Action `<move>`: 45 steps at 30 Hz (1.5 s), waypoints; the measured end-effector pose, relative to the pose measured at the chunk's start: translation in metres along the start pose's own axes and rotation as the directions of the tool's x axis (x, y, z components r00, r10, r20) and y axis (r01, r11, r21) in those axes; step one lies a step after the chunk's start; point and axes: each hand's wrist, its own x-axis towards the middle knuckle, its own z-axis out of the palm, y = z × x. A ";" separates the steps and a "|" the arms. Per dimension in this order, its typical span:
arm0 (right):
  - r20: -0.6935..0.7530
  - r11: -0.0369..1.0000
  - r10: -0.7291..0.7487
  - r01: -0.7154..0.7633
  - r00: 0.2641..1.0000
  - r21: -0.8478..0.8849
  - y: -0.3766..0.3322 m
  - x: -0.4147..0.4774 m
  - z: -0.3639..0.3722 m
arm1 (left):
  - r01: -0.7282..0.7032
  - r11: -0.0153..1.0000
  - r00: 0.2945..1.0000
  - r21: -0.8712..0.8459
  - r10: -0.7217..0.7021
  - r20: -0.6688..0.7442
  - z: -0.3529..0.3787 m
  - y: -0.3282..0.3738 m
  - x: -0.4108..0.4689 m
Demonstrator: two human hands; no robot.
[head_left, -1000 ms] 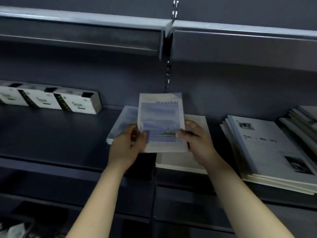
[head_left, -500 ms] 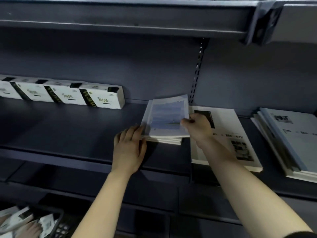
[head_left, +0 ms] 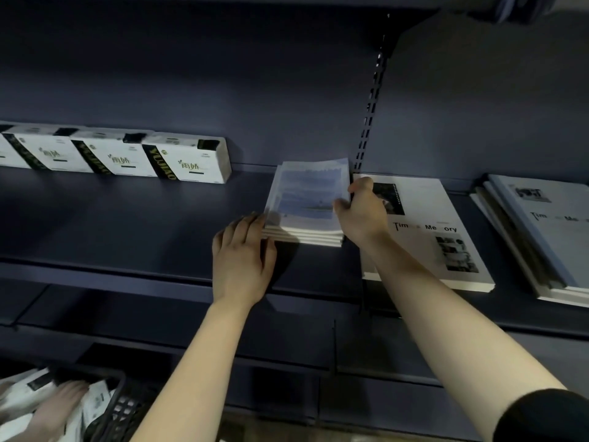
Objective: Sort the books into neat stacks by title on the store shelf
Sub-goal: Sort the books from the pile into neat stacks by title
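While left hand (head_left: 242, 263) touches its left edge, right hand (head_left: 360, 215) pinches book stack (head_left: 306, 205).

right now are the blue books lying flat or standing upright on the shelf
Lying flat: the blue books sit stacked cover-up on the shelf, page edges facing the camera.

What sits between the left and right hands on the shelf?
The blue book stack. The left hand touches its left edge with straight fingers, and the right hand grips its right edge. This shows in the head view.
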 end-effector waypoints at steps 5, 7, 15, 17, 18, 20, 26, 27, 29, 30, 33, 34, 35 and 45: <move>-0.013 0.998 -0.029 0.028 1.000 -0.063 0.000 -0.003 0.001 | 0.004 1.000 1.000 -0.001 -0.004 -0.006 0.000 0.000 0.000; -0.018 0.997 -0.038 0.036 0.999 -0.070 -0.001 -0.003 0.002 | 0.019 1.000 1.000 -0.014 -0.019 -0.014 0.000 -0.001 0.000; -0.014 0.980 -0.092 0.088 0.996 -0.180 -0.005 -0.004 0.003 | 0.040 0.999 0.999 -0.028 -0.041 -0.023 0.000 0.000 0.000; -0.013 0.968 -0.123 0.117 0.992 -0.220 -0.007 -0.005 0.002 | 0.038 0.999 0.999 -0.024 -0.039 -0.021 0.000 -0.001 0.000; -0.013 0.965 -0.134 0.127 0.991 -0.230 -0.007 -0.006 0.002 | 0.037 0.999 0.999 -0.021 -0.038 -0.020 0.001 -0.001 0.000; -0.016 0.960 -0.147 0.139 0.989 -0.242 -0.008 -0.006 0.001 | 0.036 0.999 0.999 -0.016 -0.037 -0.018 0.001 -0.001 0.000; 0.001 0.929 -0.186 0.176 0.983 -0.327 -0.006 -0.004 0.005 | 0.036 0.999 0.999 -0.008 -0.036 -0.009 0.001 0.000 0.000; 0.003 0.919 -0.195 0.184 0.981 -0.348 -0.006 -0.004 0.005 | 0.036 0.999 0.999 -0.004 -0.036 -0.006 0.001 0.000 0.000; 0.000 0.907 -0.208 0.193 0.978 -0.374 -0.005 -0.003 0.007 | 0.031 1.000 1.000 -0.001 -0.031 -0.003 0.002 -0.001 0.000; -0.004 0.906 -0.213 0.196 0.977 -0.376 -0.005 -0.003 0.007 | 0.030 1.000 1.000 -0.004 -0.030 -0.004 0.002 -0.001 0.000; -0.014 0.901 -0.225 0.202 0.974 -0.384 -0.004 -0.004 0.009 | 0.025 1.000 1.000 -0.016 -0.026 -0.008 0.003 -0.001 0.000; -0.011 0.896 -0.227 0.205 0.974 -0.395 -0.005 -0.004 0.009 | 0.023 1.000 1.000 -0.018 -0.023 -0.008 0.003 -0.001 0.001; -0.007 0.890 -0.227 0.204 0.974 -0.408 -0.005 -0.003 0.010 | 0.023 1.000 1.000 -0.017 -0.023 -0.008 0.003 -0.002 0.001; 0.037 0.836 -0.257 0.241 0.966 -0.493 0.001 -0.004 -0.007 | -0.059 0.997 0.998 0.057 0.060 -0.019 0.001 0.007 0.004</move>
